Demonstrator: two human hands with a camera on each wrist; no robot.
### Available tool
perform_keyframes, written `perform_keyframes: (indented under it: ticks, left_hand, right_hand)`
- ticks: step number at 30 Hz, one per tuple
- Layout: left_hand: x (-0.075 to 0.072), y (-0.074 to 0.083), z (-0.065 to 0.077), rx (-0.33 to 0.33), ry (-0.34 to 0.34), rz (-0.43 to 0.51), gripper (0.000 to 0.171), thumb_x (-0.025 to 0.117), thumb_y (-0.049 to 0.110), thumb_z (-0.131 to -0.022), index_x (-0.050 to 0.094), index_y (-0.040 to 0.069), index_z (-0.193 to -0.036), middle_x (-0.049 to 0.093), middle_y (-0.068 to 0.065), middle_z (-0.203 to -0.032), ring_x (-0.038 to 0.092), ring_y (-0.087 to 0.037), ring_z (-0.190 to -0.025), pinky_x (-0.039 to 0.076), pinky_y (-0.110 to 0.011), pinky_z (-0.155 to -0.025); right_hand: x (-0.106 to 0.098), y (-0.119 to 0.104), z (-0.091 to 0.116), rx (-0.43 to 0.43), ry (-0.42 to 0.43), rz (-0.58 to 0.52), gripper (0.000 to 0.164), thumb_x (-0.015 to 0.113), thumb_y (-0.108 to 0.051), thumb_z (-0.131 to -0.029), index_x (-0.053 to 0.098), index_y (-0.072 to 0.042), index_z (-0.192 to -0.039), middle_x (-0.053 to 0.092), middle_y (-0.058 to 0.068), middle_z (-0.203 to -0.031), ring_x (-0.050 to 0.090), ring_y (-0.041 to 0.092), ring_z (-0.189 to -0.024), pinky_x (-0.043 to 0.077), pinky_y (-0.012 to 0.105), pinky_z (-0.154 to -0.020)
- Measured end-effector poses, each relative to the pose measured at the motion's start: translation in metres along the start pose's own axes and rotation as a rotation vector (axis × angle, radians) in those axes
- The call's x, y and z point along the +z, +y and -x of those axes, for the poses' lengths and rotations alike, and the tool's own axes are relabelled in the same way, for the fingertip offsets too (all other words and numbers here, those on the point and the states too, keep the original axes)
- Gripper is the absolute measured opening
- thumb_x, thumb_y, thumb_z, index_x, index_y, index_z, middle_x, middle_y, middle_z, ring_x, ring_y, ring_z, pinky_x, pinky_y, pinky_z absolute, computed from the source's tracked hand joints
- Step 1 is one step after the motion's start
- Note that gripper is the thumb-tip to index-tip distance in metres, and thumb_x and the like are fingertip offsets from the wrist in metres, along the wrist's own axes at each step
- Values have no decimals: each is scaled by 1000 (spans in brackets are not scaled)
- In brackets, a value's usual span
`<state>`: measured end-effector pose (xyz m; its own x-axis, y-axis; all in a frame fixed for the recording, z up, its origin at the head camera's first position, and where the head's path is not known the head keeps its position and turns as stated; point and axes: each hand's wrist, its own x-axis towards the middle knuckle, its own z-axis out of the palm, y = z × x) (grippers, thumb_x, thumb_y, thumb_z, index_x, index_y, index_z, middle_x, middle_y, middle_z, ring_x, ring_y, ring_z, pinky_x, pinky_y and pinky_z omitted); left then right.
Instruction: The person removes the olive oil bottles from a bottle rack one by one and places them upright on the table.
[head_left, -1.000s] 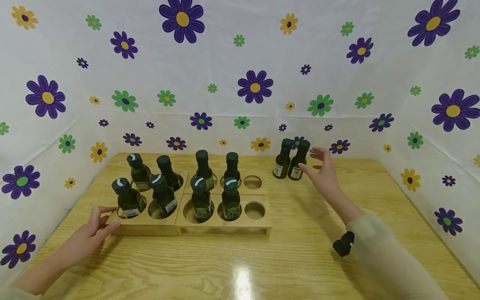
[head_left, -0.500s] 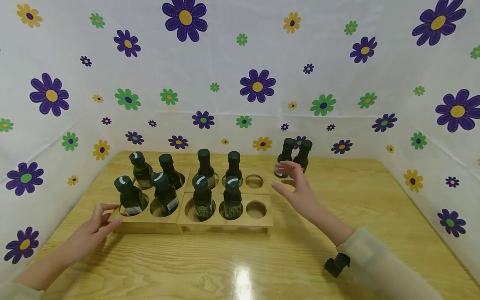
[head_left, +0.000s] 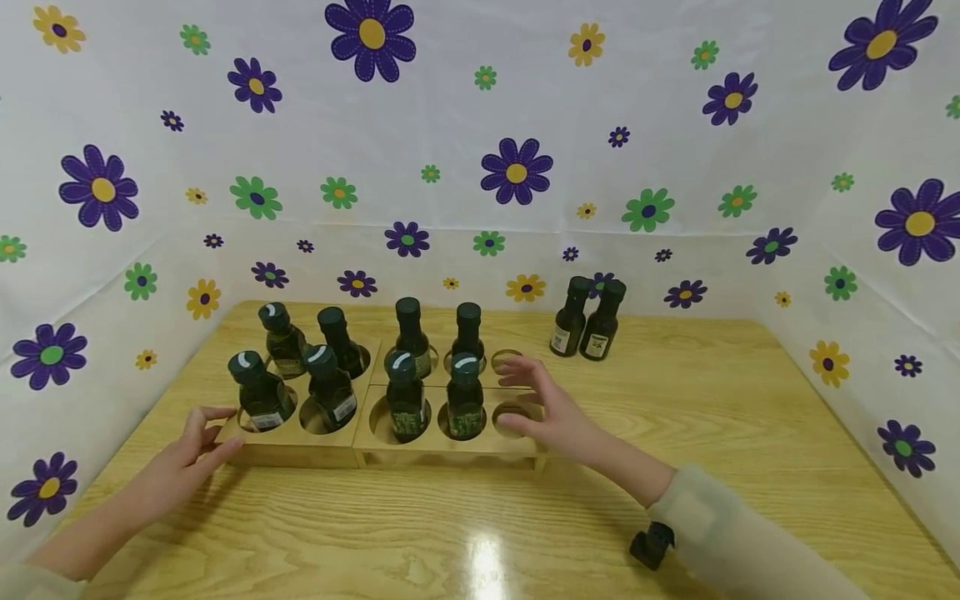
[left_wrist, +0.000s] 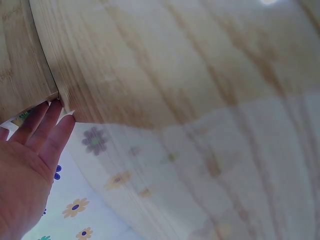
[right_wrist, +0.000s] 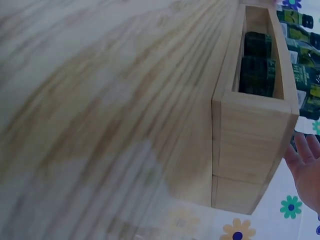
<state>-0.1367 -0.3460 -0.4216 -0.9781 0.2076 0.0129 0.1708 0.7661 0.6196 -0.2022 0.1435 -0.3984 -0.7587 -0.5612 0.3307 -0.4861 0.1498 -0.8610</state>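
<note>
My left hand (head_left: 183, 454) rests with fingertips and thumb at the front left corner of the left wooden bottle rack (head_left: 300, 457); in the left wrist view its fingers lie nearly straight against the corner. Dark green bottles with dark caps, such as this one (head_left: 261, 396), stand in every hole of that rack. The adjoining right wooden bottle rack (head_left: 450, 446) holds several more bottles (head_left: 465, 404). Over its right end hovers my right hand (head_left: 558, 417), fingers spread and loosely bent, with nothing in it. The hand partly covers two holes there that have no bottle.
Two slimmer dark bottles, one on the left (head_left: 570, 325) and one on the right (head_left: 602, 329), stand side by side on the wooden table (head_left: 465, 517) at the back right. A white flowered cloth (head_left: 450, 125) walls the table's back and sides.
My right hand has moved from beside the two back bottles, leftward and toward me, to the right rack's end. The left hand stays at the rack corner.
</note>
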Motion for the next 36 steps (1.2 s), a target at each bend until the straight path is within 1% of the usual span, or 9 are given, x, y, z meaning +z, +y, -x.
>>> perform_keyframes:
  ticks: [2,4,9,14,17,23,29,32,36]
  left_hand:
    - [0,0,0,-3,-2,-4,43,44,28,-105,23,2,-133,49,-29,-133,58,-19,-105,44,-28,-69]
    - [1,0,0,-5,-3,-7,43,44,28,-105,23,2,-133,50,-28,-132,57,-17,-104,44,-28,-69]
    - [0,0,-2,2,4,3,43,44,28,-105,24,2,-133,56,-24,-126,54,-2,-98,42,-27,-68]
    - [0,0,-2,8,0,7,42,45,27,-105,24,2,-131,49,-28,-133,57,-20,-109,45,-27,-71]
    - [0,-1,-1,4,0,3,42,45,28,-105,24,2,-131,49,-28,-133,56,-23,-110,46,-27,-71]
    - [0,-3,-2,-8,1,-14,43,45,29,-105,23,4,-132,50,-27,-133,56,-14,-107,45,-28,-70]
    - [0,-3,-1,-9,-5,-9,44,45,29,-105,23,4,-133,51,-28,-132,52,2,-99,44,-29,-68]
    - [0,-3,-1,-20,-6,-17,44,45,30,-105,23,3,-133,50,-28,-133,55,-7,-104,44,-28,-69]
    - [0,-2,-2,-26,-13,-10,46,44,30,-105,22,2,-134,43,-30,-139,54,-38,-115,48,-37,-74]
  right_hand:
    - [5,0,-2,14,-27,-15,65,68,-3,-91,30,-4,-143,41,22,-141,45,36,-126,38,51,-100]
    - [10,0,-5,34,-51,-11,66,69,-6,-91,30,-6,-144,41,20,-141,45,35,-126,39,48,-101]
    - [20,-1,-15,101,-89,78,73,71,-17,-91,25,-5,-147,44,17,-139,47,30,-126,39,42,-102]
    - [26,2,-23,99,-108,104,69,69,-15,-93,26,-1,-145,48,15,-132,51,27,-120,41,40,-99]
    - [28,4,-26,80,-121,96,62,67,-13,-94,30,-2,-143,50,13,-129,54,25,-117,44,38,-96]
    - [29,7,-26,39,-126,146,55,61,-13,-97,30,-3,-141,53,15,-129,55,27,-116,45,40,-93]
    - [30,6,-26,10,-119,186,53,61,-14,-98,31,-3,-140,54,15,-126,57,26,-112,47,39,-90]
    - [31,5,-25,1,-111,210,53,61,-14,-98,30,-1,-140,55,16,-125,58,26,-111,48,38,-90]
    - [32,7,-24,-19,-109,241,54,60,-12,-98,29,1,-139,54,18,-125,59,27,-111,49,37,-89]
